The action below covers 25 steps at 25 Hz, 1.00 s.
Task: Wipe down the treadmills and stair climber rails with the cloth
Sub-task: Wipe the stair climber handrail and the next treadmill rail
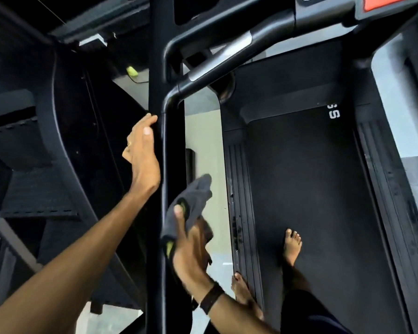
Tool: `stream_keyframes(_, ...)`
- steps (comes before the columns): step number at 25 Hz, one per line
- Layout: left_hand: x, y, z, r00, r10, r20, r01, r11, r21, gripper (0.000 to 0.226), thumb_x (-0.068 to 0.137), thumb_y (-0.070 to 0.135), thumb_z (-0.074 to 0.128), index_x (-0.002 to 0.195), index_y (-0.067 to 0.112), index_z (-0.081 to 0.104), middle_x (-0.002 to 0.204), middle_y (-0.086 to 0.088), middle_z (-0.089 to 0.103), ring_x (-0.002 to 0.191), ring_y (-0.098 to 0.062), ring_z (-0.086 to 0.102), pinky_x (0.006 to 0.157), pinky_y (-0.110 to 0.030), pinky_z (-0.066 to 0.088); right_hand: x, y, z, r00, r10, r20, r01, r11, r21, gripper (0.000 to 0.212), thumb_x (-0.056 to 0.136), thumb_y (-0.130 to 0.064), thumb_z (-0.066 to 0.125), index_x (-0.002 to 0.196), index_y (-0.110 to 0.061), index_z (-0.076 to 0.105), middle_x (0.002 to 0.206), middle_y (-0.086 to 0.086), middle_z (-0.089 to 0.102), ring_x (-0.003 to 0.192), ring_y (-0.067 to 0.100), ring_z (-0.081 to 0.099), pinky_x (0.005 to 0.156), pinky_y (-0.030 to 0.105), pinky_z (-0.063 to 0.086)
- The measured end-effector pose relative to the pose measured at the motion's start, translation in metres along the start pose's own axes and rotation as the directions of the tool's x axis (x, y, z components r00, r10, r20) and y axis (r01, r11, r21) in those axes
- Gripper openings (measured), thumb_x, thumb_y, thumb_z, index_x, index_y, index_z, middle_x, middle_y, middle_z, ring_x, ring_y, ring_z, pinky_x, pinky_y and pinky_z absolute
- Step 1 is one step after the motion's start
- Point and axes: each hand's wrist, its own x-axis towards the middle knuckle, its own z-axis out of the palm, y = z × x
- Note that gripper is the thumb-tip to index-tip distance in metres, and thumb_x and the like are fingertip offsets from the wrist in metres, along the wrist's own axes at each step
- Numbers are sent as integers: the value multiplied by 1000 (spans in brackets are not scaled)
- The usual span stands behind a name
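Beside the treadmill rail, the right hand pinches the grey cloth loosely, so it could drop, while the left hand rests flat and open on the post.

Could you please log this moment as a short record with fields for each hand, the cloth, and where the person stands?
left hand: open, flat against the black upright post
right hand: grips the cloth against the side rail
cloth: dark grey, yellow-green edging, bunched
stance: bare feet, one on the treadmill belt, one at its left edge
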Motion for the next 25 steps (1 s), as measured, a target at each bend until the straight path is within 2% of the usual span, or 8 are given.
stream_keyframes(4,-3,-13,-3,999,-15,-31,11,993,-116,51,97,60,17,126,50,57,147,19,50,140,4,34,116,-26,9,60,-63,9,933,-358,29,359,932,-42,102,81,-81,45,159,-20,18,163,-2,29,149,12,28,121,33,27)
stream_keyframes(7,1,-15,0,998,9,-55,-17,990,-141,53,101,56,17,128,40,59,147,12,52,142,-9,38,120,-49,17,157,-122,3,979,-190,79,184,980,79,84,90,-65,54,155,-17,28,156,9,41,145,23,38,120,44,30)
stream_keyframes(10,-2,-12,1,998,2,-56,-8,994,-111,51,102,51,16,128,41,59,147,15,52,141,-3,38,118,-35,14,149,-110,2,972,-226,67,220,972,78,81,88,-71,50,150,-20,38,149,5,50,139,20,45,115,44,36)
stream_keyframes(13,0,-11,-1,999,-33,-32,30,995,-93,56,100,55,14,129,41,59,146,22,51,137,7,35,105,-7,9,81,-62,-1,922,-366,126,354,929,104,98,82,-80,49,158,-24,20,161,-7,31,147,7,31,119,38,33)
stream_keyframes(16,0,-10,1,999,-29,-43,24,994,-108,61,98,57,15,131,32,61,146,18,52,138,4,38,107,-20,14,104,-75,2,907,-404,116,387,910,148,103,80,-69,64,159,-23,17,161,-6,30,147,5,30,119,29,30)
stream_keyframes(20,3,-8,3,997,-18,-73,10,994,-113,64,98,56,16,132,26,61,146,13,53,141,-5,39,117,-41,16,207,-140,-2,892,-348,286,336,937,93,59,101,-17,54,154,-7,30,162,14,26,148,16,24,114,8,17)
stream_keyframes(23,2,-9,3,998,-22,-62,17,996,-91,61,98,56,15,130,31,61,147,13,52,141,-6,39,118,-44,16,168,-112,-2,895,-416,158,364,889,277,74,90,-46,66,146,-7,39,149,16,45,140,25,43,119,40,32)
stream_keyframes(25,2,-9,2,997,-6,-71,1,997,-81,56,99,56,15,128,39,59,146,16,52,140,-4,39,117,-39,16,108,-64,-6,865,-488,118,452,859,242,102,82,-72,60,156,-14,23,161,2,32,149,13,30,122,39,28)
